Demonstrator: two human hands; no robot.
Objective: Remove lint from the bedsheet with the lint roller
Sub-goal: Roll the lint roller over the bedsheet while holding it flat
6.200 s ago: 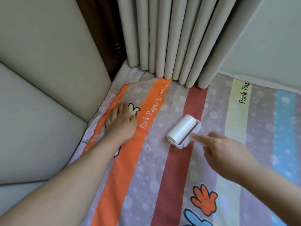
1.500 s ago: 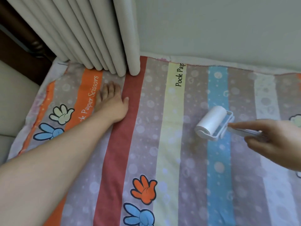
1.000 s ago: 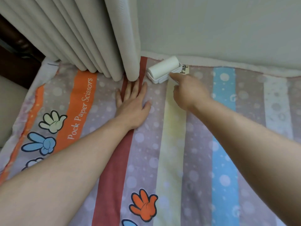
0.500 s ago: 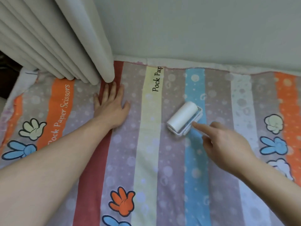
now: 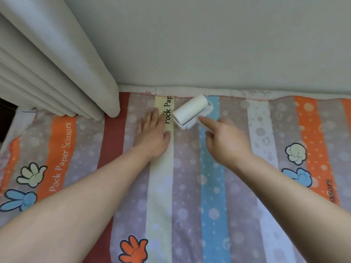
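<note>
Lint roller [image 5: 190, 111]: lies on the bedsheet [image 5: 190, 186] at its far edge by the wall [image 5: 209, 44], on the grey stripe between yellow and blue.
Right hand [image 5: 226, 143]: grasps the lint roller from the near side, fingers curled, index finger stretched onto its white frame.
Left hand [image 5: 152, 135]: released, flat on the bedsheet just left of the lint roller, fingers straight.
Curtain [image 5: 57, 63]: hangs at the bedsheet's far left corner.

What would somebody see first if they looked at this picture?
Probably the bright striped bedsheet with cartoon hands printed on it, filling the lower half. Near its far edge, the right hand holds a white lint roller on the sheet, while the left hand lies flat just beside it. Pale curtain folds hang at upper left.
</note>
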